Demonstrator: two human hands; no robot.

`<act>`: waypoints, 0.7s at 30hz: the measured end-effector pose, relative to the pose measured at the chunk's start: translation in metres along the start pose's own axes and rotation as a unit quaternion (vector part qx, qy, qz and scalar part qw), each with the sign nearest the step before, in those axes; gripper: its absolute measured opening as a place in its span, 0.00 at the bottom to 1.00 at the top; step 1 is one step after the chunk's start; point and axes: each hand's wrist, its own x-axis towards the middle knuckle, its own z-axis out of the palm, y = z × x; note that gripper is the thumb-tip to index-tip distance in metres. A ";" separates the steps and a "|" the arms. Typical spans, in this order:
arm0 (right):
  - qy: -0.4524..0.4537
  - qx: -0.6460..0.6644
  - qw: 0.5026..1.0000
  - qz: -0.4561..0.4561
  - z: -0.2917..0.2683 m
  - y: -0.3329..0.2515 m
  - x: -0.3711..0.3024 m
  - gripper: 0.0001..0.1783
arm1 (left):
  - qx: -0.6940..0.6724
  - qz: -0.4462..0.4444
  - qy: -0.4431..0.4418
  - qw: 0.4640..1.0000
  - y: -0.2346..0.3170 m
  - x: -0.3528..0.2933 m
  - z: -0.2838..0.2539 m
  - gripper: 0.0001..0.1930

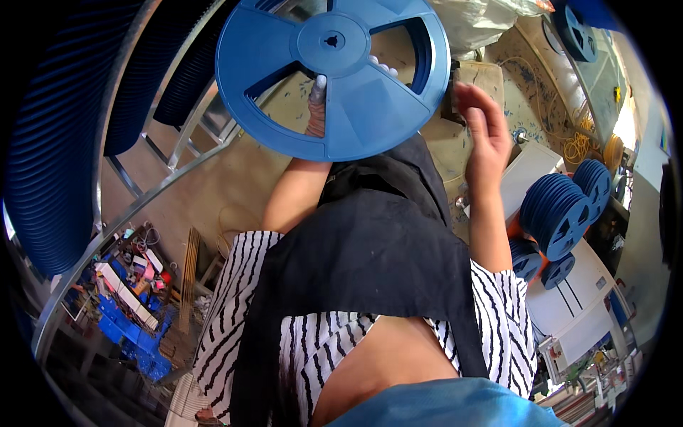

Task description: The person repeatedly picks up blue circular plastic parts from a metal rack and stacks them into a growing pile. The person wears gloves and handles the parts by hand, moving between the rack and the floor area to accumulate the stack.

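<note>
My left hand (316, 110) supports a large blue plastic reel (366, 107) from beneath, in front of my chest. Its thumb and white-covered fingertips show through two of the reel's openings. Layered rims inside the right opening suggest that several reels are stacked together. To the right of the reel, my right hand (487, 135) is raised with nothing in it. Its fingers are apart and slightly bent, not touching the reel. The palm of my left hand is hidden behind the reel.
Long rows of blue reels (53, 142) sit in a metal rack (135, 192) on the left. More reels (558, 217) stand by a white machine (569, 292) at right. A plastic bag (477, 25) lies at the back. Blue scraps litter the floor; clutter (135, 285) sits lower left.
</note>
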 end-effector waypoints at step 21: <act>0.064 0.184 0.932 0.307 -0.043 0.113 0.019 0.17 | 0.385 0.139 0.337 0.848 0.110 0.104 -0.051 0.22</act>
